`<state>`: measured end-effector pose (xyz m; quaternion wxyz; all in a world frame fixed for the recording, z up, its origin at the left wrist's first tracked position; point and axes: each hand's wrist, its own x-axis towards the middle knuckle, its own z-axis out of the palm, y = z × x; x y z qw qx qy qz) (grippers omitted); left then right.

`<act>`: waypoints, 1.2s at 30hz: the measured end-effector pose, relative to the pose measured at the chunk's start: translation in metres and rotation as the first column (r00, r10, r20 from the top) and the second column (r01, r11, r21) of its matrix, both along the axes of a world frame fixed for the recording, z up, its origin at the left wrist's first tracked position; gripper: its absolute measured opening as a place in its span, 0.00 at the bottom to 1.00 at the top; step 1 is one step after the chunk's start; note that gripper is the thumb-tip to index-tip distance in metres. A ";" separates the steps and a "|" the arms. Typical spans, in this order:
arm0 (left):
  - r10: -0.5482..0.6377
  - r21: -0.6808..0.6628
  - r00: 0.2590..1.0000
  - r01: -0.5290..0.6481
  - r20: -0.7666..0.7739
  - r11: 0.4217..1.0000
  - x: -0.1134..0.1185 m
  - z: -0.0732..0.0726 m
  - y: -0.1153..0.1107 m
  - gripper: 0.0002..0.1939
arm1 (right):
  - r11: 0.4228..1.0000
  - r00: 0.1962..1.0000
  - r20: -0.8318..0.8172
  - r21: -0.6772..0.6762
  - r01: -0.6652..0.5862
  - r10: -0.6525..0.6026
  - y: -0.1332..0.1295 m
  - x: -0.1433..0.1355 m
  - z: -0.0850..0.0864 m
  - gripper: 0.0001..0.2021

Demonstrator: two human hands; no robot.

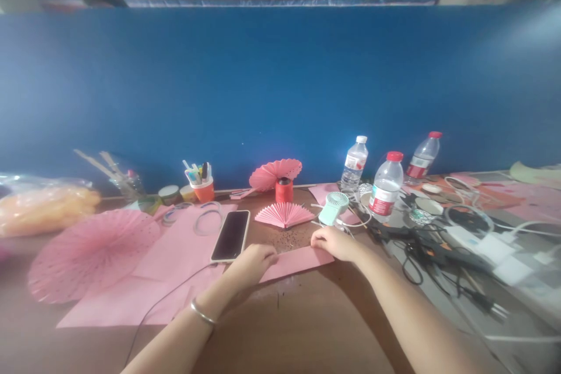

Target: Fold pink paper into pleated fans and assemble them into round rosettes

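Note:
A folded strip of pink paper (pixel 295 263) lies on the brown table (pixel 280 327) in front of me. My left hand (pixel 254 263) has its fingers closed on the strip's left end. At the right end, my right hand (pixel 333 242) pinches the upper edge. Just beyond the strip are small dark specks. Behind them stands a pleated pink paper fan (pixel 284 215), and farther back are a red spool (pixel 284 191) and a second pleated pink piece (pixel 276 173).
A phone (pixel 230 236) lies left of the strip, beside pink sheets (pixel 170 251) and a round pleated paper (pixel 96 254). To the right are a mint handheld fan (pixel 333 208), water bottles (pixel 385 190), cables and white plugs (pixel 495 248). A blue partition (pixel 245 87) stands behind.

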<state>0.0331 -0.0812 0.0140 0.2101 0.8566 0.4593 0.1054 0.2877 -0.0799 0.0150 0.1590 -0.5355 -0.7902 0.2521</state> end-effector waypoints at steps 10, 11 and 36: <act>-0.021 0.072 0.997 0.027 -0.080 0.997 0.001 -0.002 -0.001 0.18 | 0.944 0.996 0.070 0.321 -0.072 0.052 -0.015 -0.044 0.001 0.09; -0.034 0.111 0.993 0.047 -0.115 0.993 0.003 0.000 -0.003 0.19 | 0.948 0.994 0.079 0.305 -0.092 0.071 -0.017 -0.051 0.000 0.09; -0.023 0.202 0.993 0.047 -0.120 0.978 -0.013 0.010 0.009 0.13 | 0.937 0.984 0.177 0.346 -0.050 -0.013 0.000 -0.027 -0.014 0.11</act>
